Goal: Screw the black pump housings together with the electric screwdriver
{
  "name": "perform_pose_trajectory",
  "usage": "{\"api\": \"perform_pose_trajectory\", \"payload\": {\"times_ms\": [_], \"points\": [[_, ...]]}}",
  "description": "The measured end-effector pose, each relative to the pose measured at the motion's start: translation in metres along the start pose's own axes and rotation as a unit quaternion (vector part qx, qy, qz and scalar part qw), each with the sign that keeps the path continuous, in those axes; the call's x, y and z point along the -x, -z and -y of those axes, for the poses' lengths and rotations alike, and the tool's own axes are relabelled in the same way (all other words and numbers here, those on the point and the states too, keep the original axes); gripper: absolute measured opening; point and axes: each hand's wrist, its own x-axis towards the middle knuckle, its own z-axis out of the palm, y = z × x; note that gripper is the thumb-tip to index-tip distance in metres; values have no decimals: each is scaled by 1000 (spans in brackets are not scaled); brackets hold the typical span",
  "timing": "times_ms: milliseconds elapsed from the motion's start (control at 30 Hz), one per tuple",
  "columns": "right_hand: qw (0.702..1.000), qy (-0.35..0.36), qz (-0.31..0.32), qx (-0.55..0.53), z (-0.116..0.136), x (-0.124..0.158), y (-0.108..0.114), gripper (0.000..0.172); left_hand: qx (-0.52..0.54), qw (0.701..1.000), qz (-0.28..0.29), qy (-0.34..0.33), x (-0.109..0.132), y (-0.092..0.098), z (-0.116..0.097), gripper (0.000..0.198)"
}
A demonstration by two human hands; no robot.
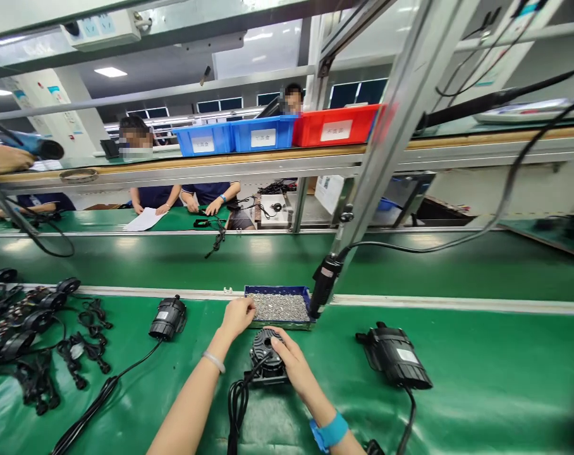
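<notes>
My left hand (239, 314) is at the left edge of a blue tray (277, 290) full of small metal screws (280, 306); its fingertips are bent together over the screws, and what they pinch is too small to make out. Just below the tray, a black round motor-like unit (267, 351) with a coiled black cable (238, 404) stands on the green mat. My right hand (289, 355) lies around its right side, thumb on top. A black electric screwdriver (325, 284) hangs at the tray's right end.
Similar black units lie to the left (167, 318) and right (398, 355). Many cabled parts (31, 328) fill the far left. A metal post (382, 145) rises behind the screwdriver. Blue bins (263, 133) and a red bin (337, 126) stand on a shelf. Several people work beyond.
</notes>
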Motion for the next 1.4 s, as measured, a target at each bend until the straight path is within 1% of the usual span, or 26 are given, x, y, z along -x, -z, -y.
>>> {"api": "perform_pose_trajectory", "payload": {"times_ms": [200, 333, 400, 500, 533, 600, 667, 700, 767, 800, 833, 867, 933, 1033, 1100, 1167, 1233, 1333, 1400], "points": [[999, 29, -27, 14, -2, -1, -5, 46, 71, 996, -49, -1, -2, -8, 3, 10], [998, 44, -32, 19, -3, -3, -4, 39, 129, 985, -106, 42, 6, -10, 7, 15], [998, 48, -27, 17, -4, -4, -2, 37, 175, 973, -137, 66, 18, -7, 9, 24], [998, 48, -23, 16, -6, -6, -3, 37, 309, 933, -159, 91, 46, -1, 10, 45], [998, 49, -26, 18, -6, -5, -3, 36, 352, 917, -158, 102, 57, 0, 9, 48], [998, 51, -37, 27, -5, -5, -6, 36, 402, 894, -150, 131, 79, 1, 7, 50], [997, 52, -52, 39, -3, -4, -8, 36, 435, 871, -151, 174, 96, -4, 8, 55], [996, 52, -59, 46, -2, -5, -9, 36, 457, 854, -154, 195, 102, -8, 8, 58], [994, 55, -76, 59, 0, -5, -8, 36, 503, 818, -186, 206, 112, -17, 8, 58], [993, 58, -85, 64, 1, -4, -8, 36, 515, 808, -203, 199, 116, -21, 7, 56], [991, 63, -93, 67, 2, -3, -8, 37, 520, 806, -217, 182, 120, -24, 5, 53], [991, 68, -99, 67, 3, -1, -8, 37, 517, 811, -223, 158, 124, -26, 2, 50], [990, 76, -99, 60, 2, 1, -8, 40, 491, 835, -227, 98, 130, -26, -2, 41], [993, 74, -78, 46, -1, -2, -7, 43, 387, 890, -240, 1, 132, -19, -5, 26], [994, 70, -67, 41, -2, -5, -7, 43, 327, 907, -255, -69, 130, -12, -8, 19], [995, 66, -64, 39, -3, -5, -7, 43, 289, 910, -269, -129, 128, -5, -10, 14], [995, 65, -67, 40, -2, -5, -7, 43, 259, 910, -273, -176, 126, 0, -13, 12], [995, 68, -69, 36, -2, -4, -8, 42, 211, 911, -265, -235, 122, 5, -14, 16], [995, 70, -68, 32, -2, -4, -7, 43, 174, 912, -262, -263, 121, 8, -15, 18]]}}
